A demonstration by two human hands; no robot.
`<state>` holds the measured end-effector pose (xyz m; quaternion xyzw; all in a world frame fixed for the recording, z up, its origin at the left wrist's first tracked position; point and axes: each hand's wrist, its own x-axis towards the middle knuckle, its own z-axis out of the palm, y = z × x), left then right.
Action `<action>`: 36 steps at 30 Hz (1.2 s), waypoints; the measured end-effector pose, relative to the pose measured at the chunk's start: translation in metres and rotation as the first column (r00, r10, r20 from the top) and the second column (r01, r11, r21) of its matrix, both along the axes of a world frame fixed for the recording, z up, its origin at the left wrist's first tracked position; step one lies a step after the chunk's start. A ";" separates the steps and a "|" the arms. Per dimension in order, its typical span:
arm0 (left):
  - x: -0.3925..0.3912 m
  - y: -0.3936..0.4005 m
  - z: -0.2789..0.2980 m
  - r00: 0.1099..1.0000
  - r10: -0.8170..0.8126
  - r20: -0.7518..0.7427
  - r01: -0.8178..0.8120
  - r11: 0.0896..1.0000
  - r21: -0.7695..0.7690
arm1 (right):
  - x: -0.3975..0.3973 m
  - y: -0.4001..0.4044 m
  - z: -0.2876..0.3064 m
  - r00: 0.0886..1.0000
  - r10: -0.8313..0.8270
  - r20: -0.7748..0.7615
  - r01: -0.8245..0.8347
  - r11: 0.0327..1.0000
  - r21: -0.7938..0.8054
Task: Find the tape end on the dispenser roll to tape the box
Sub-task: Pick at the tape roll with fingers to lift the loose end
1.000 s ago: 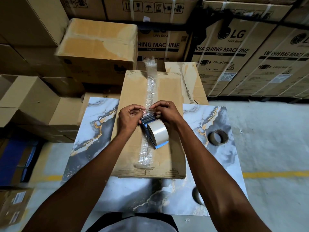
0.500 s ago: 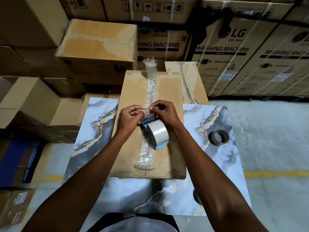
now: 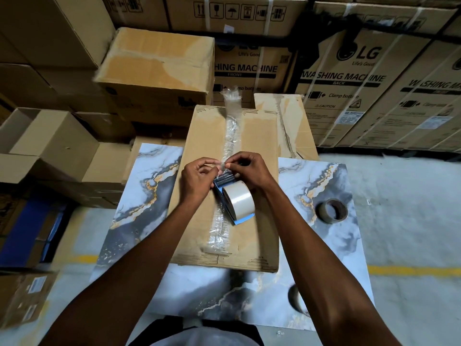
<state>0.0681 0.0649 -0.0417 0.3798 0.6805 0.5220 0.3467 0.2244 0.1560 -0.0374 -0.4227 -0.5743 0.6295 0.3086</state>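
Cardboard box (image 3: 249,196) flat on marble-patterned desk (image 3: 311,186), long axis running away from the viewer. Crinkled clear tape strip (image 3: 230,126) down the box's centre seam, far end sticking up past the far edge. Blue tape dispenser (image 3: 225,182) resting on box top near the middle, roll (image 3: 239,199) facing the viewer. Left hand (image 3: 197,178) and right hand (image 3: 249,171) meeting just above dispenser's front; fingers (image 3: 212,161) of both pinched together on a small clear tape end (image 3: 220,166). Spare brown tape roll (image 3: 331,210) on desk, right of box, well apart. Stacked cartons (image 3: 349,78) behind.
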 end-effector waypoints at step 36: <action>-0.023 -0.009 0.008 0.964 -0.221 0.145 0.224 0.975 -0.005 | 0.002 0.013 0.013 0.987 0.122 0.106 -0.111 0.989 -0.102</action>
